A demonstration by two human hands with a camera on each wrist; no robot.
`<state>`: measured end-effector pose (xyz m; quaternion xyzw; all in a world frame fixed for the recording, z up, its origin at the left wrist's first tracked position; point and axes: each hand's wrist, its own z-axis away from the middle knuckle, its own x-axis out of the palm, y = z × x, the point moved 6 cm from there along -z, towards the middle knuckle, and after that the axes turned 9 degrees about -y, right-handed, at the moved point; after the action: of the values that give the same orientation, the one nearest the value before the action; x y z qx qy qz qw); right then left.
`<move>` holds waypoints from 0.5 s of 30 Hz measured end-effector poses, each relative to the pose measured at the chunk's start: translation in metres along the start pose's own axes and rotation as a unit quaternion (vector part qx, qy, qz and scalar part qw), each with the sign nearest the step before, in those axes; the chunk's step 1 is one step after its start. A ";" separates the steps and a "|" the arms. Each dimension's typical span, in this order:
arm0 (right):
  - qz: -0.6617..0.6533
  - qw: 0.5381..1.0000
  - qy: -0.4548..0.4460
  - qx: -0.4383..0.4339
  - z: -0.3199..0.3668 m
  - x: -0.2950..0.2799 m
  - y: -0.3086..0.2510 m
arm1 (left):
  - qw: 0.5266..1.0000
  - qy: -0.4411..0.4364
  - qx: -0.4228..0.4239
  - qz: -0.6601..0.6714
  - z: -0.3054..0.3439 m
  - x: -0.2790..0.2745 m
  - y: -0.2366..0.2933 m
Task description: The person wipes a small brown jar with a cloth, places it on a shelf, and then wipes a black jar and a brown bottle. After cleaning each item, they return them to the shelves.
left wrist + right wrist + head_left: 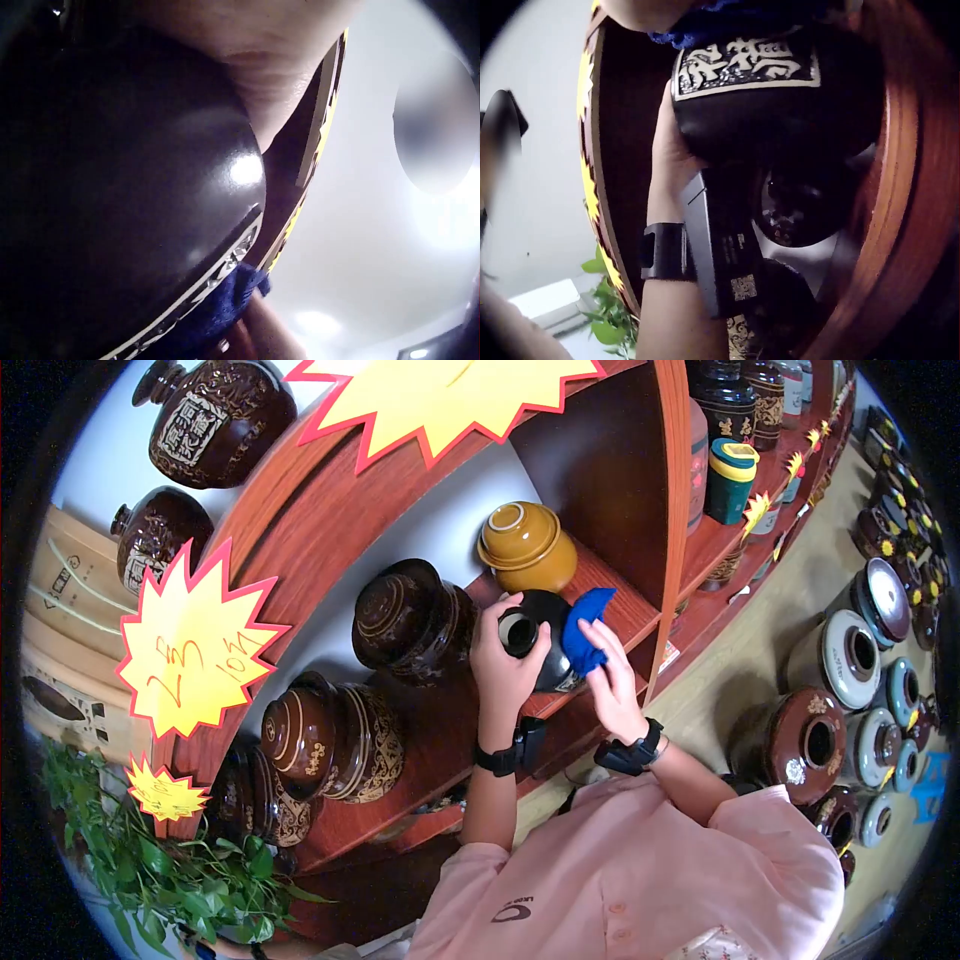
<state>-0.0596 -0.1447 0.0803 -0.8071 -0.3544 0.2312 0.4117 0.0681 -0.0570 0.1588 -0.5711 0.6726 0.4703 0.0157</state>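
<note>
A round black jar with a pale-rimmed mouth is tipped so its opening faces my head camera. My left hand grips it round the mouth, thumb on one side and fingers on the other. Against the jar's far side, my right hand holds a blue cloth between thumb and fingers. Raised pale characters in a framed panel show on the jar in the right wrist view, just below the cloth. The left wrist view has the jar's glossy side close up.
Beside the jar on the wooden shelf stand a yellow-brown lidded pot and dark brown lidded jars. A shelf upright rises right of the hands. Star-shaped price signs hang on the front frame; many jars stand on the floor.
</note>
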 end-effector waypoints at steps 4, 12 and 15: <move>0.154 0.980 -0.083 -0.099 -0.016 0.009 -0.022 | 0.999 -0.027 0.034 0.020 0.012 -0.008 0.000; 0.017 0.993 -0.111 -0.044 -0.051 0.010 -0.012 | 0.996 -0.035 0.068 0.055 0.025 -0.021 -0.010; -0.060 0.991 -0.122 0.014 -0.051 0.011 0.015 | 0.995 -0.040 0.083 0.047 0.028 -0.021 -0.007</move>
<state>-0.0126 -0.1679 0.0954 -0.7444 -0.4462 0.3076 0.3901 0.0665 -0.0223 0.1510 -0.5161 0.7345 0.4354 0.0682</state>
